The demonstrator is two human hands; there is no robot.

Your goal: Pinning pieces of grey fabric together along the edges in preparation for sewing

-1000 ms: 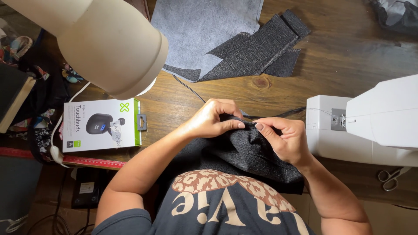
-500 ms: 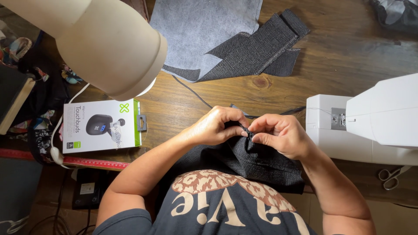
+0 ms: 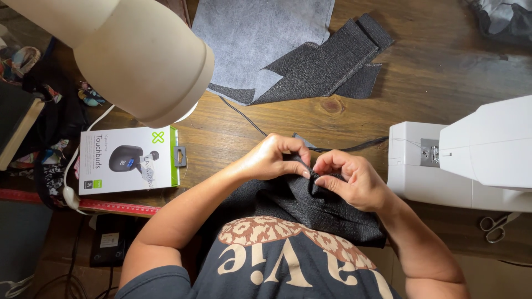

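— At the near edge of the wooden table (image 3: 443, 72), right against the body, I'm watching the dark fabric (image 3: 299, 205) bunching up under both hands.

— What are the hands doing?

— The left hand (image 3: 274, 158) is curling over the cloth, thumb and forefinger pressing together on a small fold. The right hand (image 3: 352, 180) is meeting it from the other side, fingertips pinching the same ridge, so the two pinches are almost touching.

— Which step are you reading?

— I'm judging it as hand-folding or gathering an edge of the piece. It is not at the white sewing machine (image 3: 471, 155), which is sitting just to the right, apart from the cloth.

— What is the next move calling for?

— To my eye, both pinches holding firm so the fold isn't slipping open, and small finger work rather than any big reach. The scissors (image 3: 496, 227) are lying beyond the machine, untouched.

— Any containers?

— Only one I'm seeing: a white and green box (image 3: 127, 160) picturing earbuds, lying flat to the left under the cream lamp shade (image 3: 138, 55). It is looking closed, so I cannot tell what is inside.

— Anything else?

— A pale grey sheet (image 3: 260, 39) and dark cut strips (image 3: 332, 55) are lying at the far side, well apart from the hands.
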